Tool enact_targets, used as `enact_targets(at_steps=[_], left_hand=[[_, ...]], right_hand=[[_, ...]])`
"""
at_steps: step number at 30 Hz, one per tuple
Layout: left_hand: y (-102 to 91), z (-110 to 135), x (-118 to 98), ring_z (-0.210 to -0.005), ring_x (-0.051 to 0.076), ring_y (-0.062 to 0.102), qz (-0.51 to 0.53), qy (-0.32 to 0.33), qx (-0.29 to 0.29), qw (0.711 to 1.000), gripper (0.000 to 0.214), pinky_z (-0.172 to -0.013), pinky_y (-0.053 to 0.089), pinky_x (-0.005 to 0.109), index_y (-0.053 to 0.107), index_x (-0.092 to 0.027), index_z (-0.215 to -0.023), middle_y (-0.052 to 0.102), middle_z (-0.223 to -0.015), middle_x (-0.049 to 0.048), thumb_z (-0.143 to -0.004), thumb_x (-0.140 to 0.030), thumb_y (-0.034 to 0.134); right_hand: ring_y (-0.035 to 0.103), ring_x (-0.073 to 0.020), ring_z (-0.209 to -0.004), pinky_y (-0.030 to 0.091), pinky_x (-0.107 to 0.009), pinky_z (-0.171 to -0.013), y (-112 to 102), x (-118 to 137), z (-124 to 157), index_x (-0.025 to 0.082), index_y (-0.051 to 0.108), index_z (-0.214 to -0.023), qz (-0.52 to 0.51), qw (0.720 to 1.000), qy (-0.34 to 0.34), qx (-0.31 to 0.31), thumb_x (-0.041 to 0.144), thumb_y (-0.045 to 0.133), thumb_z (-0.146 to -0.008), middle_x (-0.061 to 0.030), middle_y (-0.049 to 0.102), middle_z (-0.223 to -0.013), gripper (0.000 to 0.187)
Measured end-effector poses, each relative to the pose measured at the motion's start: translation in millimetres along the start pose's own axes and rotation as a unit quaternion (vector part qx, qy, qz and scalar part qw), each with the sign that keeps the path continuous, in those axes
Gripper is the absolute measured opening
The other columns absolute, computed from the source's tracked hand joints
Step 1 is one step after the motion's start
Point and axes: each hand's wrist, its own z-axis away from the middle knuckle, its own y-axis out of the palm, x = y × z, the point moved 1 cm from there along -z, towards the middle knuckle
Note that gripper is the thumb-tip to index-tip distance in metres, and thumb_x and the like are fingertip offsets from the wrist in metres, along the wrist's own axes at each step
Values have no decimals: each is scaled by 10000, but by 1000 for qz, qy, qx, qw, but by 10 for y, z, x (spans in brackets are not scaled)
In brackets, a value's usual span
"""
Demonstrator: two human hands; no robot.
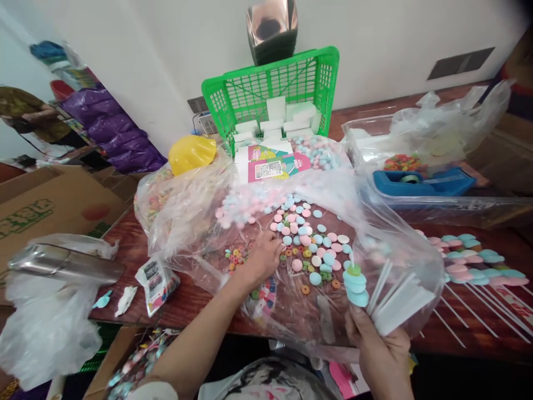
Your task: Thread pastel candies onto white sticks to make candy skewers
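Note:
My left hand (265,254) reaches in over a loose spread of pink and blue round candies (306,229). Its fingers are curled down at the edge of the pile, and whatever is between the tips is hidden. Small coloured ring candies (237,258) lie just left of it. In my right hand (378,347) is a candy skewer (356,286), held upright, with blue rounds stacked under a green ring. White sticks (385,286) fan out right beside it, above the same hand; I cannot tell whether the fingers grip them too. Clear plastic bags (200,216) lie under and around the candies.
Finished-looking candy skewers (474,261) lie at the right. Behind stand a green basket (270,80) with white boxes, and a clear tray (441,203) with a blue tape dispenser (420,183). At left are a metal flask (62,264), a small packet (156,286) and cardboard boxes (62,203).

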Motion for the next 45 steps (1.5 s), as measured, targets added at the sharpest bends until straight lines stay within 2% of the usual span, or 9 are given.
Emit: enact_targets(at_steps=[4, 10, 16, 24, 29, 33, 37, 42, 45], left_hand=[[86, 76, 84, -914, 266, 501, -101, 66, 4, 993, 234, -858, 396, 440, 678, -173, -831, 611, -922, 123, -898, -240, 464], [63, -19, 85, -808, 223, 544, 3, 59, -35, 998, 181, -810, 395, 386, 672, -191, -874, 649, -843, 86, -888, -221, 494], [105, -61, 120, -893, 255, 557, -35, 91, 30, 995, 185, -825, 415, 397, 679, -169, -976, 673, -929, 123, -866, -223, 540], [84, -150, 42, -830, 196, 605, -33, 107, -99, 989, 182, -763, 486, 338, 664, -177, -1009, 687, -894, 79, -868, -214, 555], [208, -208, 67, -812, 215, 622, -121, 180, -27, 976, 168, -761, 512, 350, 680, -147, -811, 689, -822, 109, -854, -113, 521], [196, -152, 147, -831, 212, 630, -113, 172, -10, 979, 130, -768, 514, 337, 683, -158, -833, 697, -853, 104, -848, -129, 557], [167, -209, 181, -933, 217, 631, -73, 146, 28, 986, 164, -854, 499, 355, 676, -156, -955, 703, -979, 111, -825, -114, 587], [196, -292, -9, -935, 226, 587, -140, 152, 107, 973, 219, -862, 476, 363, 669, -157, -927, 673, -971, 111, -833, -71, 491], [237, -279, -130, -932, 251, 559, -182, 116, 137, 967, 251, -871, 460, 402, 666, -144, -887, 659, -960, 121, -776, -22, 477]], right_hand=[[442, -135, -470, 373, -263, -452, 55, 63, 58, 191, 504, -486, 94, 994, -50, 39, 434, 668, -789, 0, 469, -490, 422], [423, -151, -475, 334, -275, -476, 85, 116, 80, 211, 495, -507, 163, 981, -89, 60, 423, 608, -826, 8, 459, -490, 399], [446, -155, -488, 342, -273, -478, 90, 137, 67, 207, 514, -534, 159, 980, -103, 66, 391, 592, -845, 4, 481, -505, 370], [442, -128, -488, 355, -242, -475, 107, 224, 118, 192, 522, -547, 162, 975, -137, 58, 364, 579, -861, 19, 484, -521, 362], [439, -118, -479, 361, -234, -474, 123, 269, 109, 186, 541, -575, 167, 971, -158, 61, 338, 567, -873, 26, 479, -523, 335], [463, -117, -476, 385, -226, -479, 104, 253, 77, 184, 549, -582, 174, 967, -173, 64, 315, 572, -871, 23, 503, -525, 318], [442, -100, -457, 364, -207, -451, 109, 208, 48, 189, 480, -530, 185, 953, -208, 116, 283, 566, -871, 29, 467, -504, 364], [409, -90, -438, 341, -205, -429, 110, 147, 30, 192, 461, -527, 203, 943, -231, 128, 261, 544, -882, 30, 461, -501, 371], [406, -96, -442, 338, -209, -424, 100, 127, 24, 192, 480, -539, 205, 944, -230, 117, 268, 545, -884, 33, 441, -493, 360]])
